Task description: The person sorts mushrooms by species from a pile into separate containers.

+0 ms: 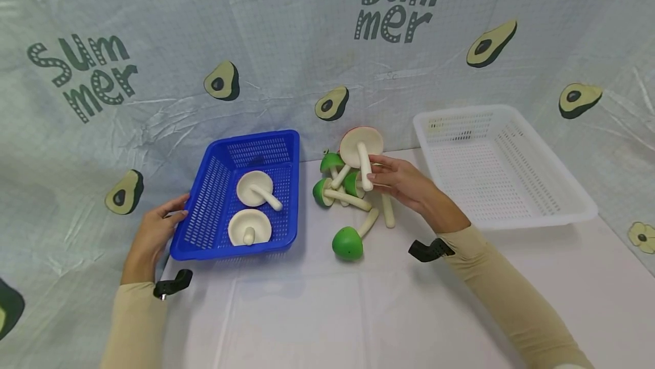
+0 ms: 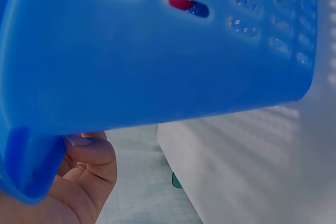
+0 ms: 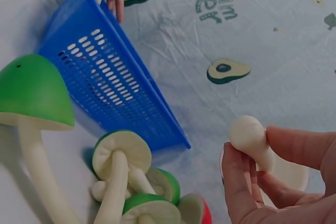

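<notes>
My left hand (image 1: 156, 229) grips the left side of a blue plastic basket (image 1: 294, 198), its fingers at the rim; the left wrist view shows them curled by the basket's corner (image 2: 31, 171). Inside lie two toy mushrooms, a farther one (image 1: 245, 181) and a nearer one (image 1: 240, 221), pale undersides up. With thumb and fingers, my right hand (image 1: 404, 181) pinches the pale stem of a red-rimmed toy mushroom (image 1: 364, 167), its cap tipped away. Just beneath and beside it is a pile of green-capped mushrooms (image 1: 323, 193). Nearer me lies a single green mushroom (image 1: 348, 244).
A white slotted basket (image 1: 558, 218) stands at the right, holding nothing. Behind the white table (image 1: 307, 318) hangs a sheet (image 1: 281, 45) printed with avocados. In the right wrist view, a red-edged cap (image 3: 206, 213) shows beside the green ones.
</notes>
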Motion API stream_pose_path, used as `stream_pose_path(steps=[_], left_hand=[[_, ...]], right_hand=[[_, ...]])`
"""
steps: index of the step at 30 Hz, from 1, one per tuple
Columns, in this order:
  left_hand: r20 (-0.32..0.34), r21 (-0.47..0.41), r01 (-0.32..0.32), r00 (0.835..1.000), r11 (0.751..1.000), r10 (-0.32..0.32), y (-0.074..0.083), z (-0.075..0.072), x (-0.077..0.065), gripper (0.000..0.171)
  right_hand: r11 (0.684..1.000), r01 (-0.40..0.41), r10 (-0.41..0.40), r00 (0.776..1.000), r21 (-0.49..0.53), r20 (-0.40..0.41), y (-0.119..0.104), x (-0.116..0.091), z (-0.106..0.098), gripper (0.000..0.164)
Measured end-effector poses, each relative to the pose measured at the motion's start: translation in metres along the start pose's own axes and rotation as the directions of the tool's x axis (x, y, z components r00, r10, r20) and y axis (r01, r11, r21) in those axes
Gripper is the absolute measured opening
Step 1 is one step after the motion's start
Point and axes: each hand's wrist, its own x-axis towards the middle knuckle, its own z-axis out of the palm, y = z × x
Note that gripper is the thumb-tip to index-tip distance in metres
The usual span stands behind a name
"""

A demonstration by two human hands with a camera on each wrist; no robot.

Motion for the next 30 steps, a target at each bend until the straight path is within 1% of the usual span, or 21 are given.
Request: stream_pose_path(steps=[6, 12, 17, 22, 25, 30], left_hand=[[0.003, 0.007, -0.022, 1.0, 1.0, 0.022, -0.002, 0.0, -0.002, 0.05], [0.006, -0.004, -0.039, 0.999, 0.999, 0.039, -0.003, -0.001, -0.002, 0.05], [0.004, -0.013, -0.034, 0.999, 0.999, 0.034, -0.002, -0.001, -0.001, 0.05], [0.004, -0.016, -0.033, 0.999, 0.999, 0.033, -0.002, -0.001, -0.001, 0.05], [0.003, -0.017, -0.034, 0.999, 0.999, 0.034, -0.002, -0.001, -0.002, 0.05], [0.001, -0.013, -0.035, 0.999, 0.999, 0.035, -0.002, -0.002, -0.002, 0.05]], right_hand=[[1.0, -0.007, 0.006, 0.999, 0.03, 0.049, -0.005, 0.007, 0.009, 0.067], [0.999, -0.039, 0.039, 0.996, 0.002, 0.074, -0.009, 0.016, 0.016, 0.067], [0.998, -0.058, 0.059, 0.994, -0.013, 0.091, -0.011, 0.022, 0.022, 0.068], [0.998, -0.054, 0.055, 0.99, -0.009, 0.127, -0.012, 0.029, 0.028, 0.066], [0.998, -0.053, 0.055, 0.989, -0.017, 0.136, -0.012, 0.033, 0.032, 0.064], [0.998, -0.058, 0.057, 0.988, 0.0, 0.141, -0.013, 0.039, 0.04, 0.061]])
